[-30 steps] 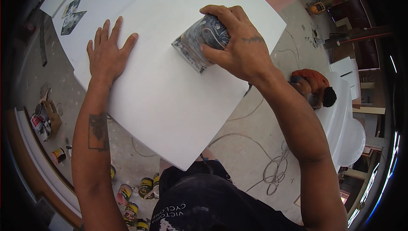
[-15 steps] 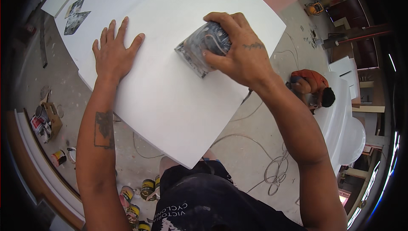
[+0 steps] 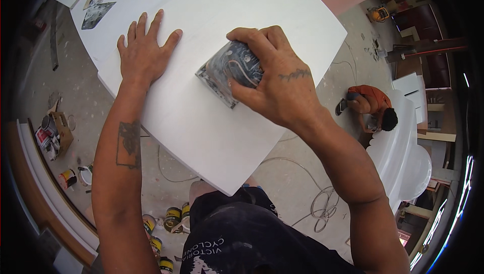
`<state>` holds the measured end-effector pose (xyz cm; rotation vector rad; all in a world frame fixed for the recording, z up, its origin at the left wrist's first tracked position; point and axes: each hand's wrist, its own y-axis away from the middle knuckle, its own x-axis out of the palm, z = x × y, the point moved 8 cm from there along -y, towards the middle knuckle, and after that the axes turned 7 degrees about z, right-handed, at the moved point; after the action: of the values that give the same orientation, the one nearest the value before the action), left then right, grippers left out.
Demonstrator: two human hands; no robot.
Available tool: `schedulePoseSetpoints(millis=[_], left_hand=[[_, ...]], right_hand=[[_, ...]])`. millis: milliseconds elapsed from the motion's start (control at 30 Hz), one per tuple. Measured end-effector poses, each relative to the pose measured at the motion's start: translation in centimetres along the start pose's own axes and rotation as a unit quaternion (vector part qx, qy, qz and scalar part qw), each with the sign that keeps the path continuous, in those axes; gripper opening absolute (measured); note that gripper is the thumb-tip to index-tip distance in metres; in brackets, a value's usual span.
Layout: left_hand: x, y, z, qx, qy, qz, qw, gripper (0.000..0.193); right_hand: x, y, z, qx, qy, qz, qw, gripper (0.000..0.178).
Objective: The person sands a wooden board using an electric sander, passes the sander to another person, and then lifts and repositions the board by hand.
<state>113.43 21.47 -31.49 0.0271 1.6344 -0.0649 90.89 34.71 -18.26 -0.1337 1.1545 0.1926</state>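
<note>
A large white panel point(image 3: 212, 138) spreads out before me. My right hand point(image 3: 282, 80) wraps round the top of a dusty dark electric sander point(image 3: 229, 70), whose flat base rests on the panel's surface. The hand hides part of the sander's body. To the left, my left hand point(image 3: 146, 49) lies flat on the panel near its left edge, fingers spread, holding nothing. Beyond that hand, two stained putty scrapers or flat plates point(image 3: 98, 12) lie on the panel's far left; their exact kind is hard to tell.
A hose or cord point(image 3: 322, 208) lies coiled on the floor at right. Several cans point(image 3: 172, 218) stand by my legs. A box of cans point(image 3: 60, 133) sits at left. A co-worker point(image 3: 370, 105) crouches beside a white moulded piece point(image 3: 403, 153) at right.
The sander has moved left and slightly nearer across the panel with my right hand. My left hand stays flat on the panel. The view has shifted a little.
</note>
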Motion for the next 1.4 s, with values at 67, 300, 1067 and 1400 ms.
schedulePoseSetpoints(millis=[67,300,1067,1400], left_hand=[[0.1,-0.1,0.1,0.001,0.002,-0.005,1.000,0.080],[0.3,-0.2,0.3,0.013,0.007,-0.029,0.999,0.075],[0.9,-0.7,1.0,0.010,0.019,-0.018,1.000,0.062],[0.7,-0.5,1.0,-0.008,0.025,-0.005,1.000,0.057]], right_hand=[[0.7,0.4,0.9,0.008,-0.008,0.019,1.000,0.068],[1.2,0.7,1.7,-0.004,0.012,0.013,1.000,0.066],[1.5,1.3,3.3,0.004,0.009,0.022,1.000,0.066],[-0.3,-0.7,-0.7,0.037,0.053,-0.008,0.998,0.063]])
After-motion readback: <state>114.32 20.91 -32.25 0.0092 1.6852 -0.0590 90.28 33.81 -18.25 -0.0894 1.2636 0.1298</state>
